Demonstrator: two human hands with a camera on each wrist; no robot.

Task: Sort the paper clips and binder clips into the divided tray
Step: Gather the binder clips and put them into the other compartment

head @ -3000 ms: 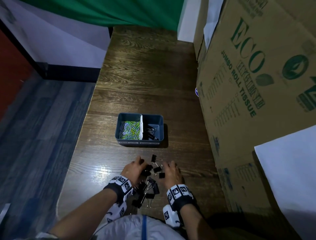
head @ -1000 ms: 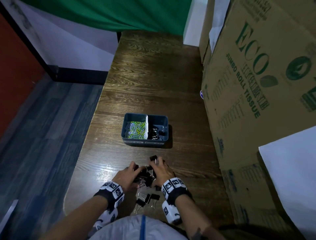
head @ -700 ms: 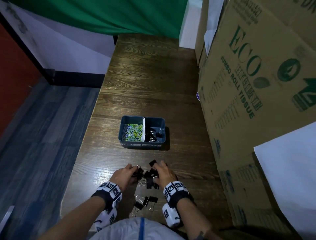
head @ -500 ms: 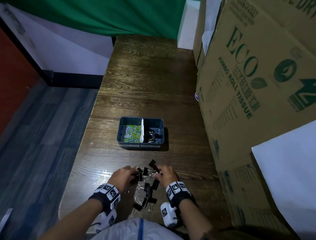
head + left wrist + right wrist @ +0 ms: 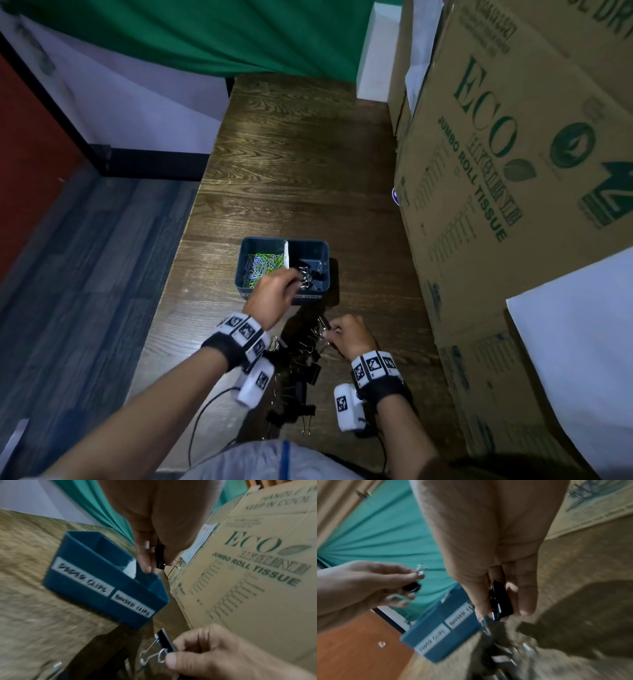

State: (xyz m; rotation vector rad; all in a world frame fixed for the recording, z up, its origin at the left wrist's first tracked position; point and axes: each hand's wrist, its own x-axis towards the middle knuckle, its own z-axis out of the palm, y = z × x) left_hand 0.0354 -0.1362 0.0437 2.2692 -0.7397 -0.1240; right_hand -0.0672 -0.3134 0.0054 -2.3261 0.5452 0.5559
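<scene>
Two hands are busy: your left hand (image 5: pixel 274 296) hangs over the divided tray (image 5: pixel 247 286) near its white divider, and only the left wrist view shows its fingers (image 5: pixel 143 555) pinching a black binder clip (image 5: pixel 159 556). Your right hand (image 5: pixel 349 334) pinches another clip (image 5: pixel 164 641) above the loose pile (image 5: pixel 301 373) on the tabletop (image 5: pixel 294 164). Paper clips (image 5: pixel 262 265) fill the tray's left compartment. A tall cardboard box (image 5: pixel 513 178) walls your right; the tabletop's left edge drops to floor.

dim head view with wide-angle bending at edges; wrist views brighter, motion-blurred.
</scene>
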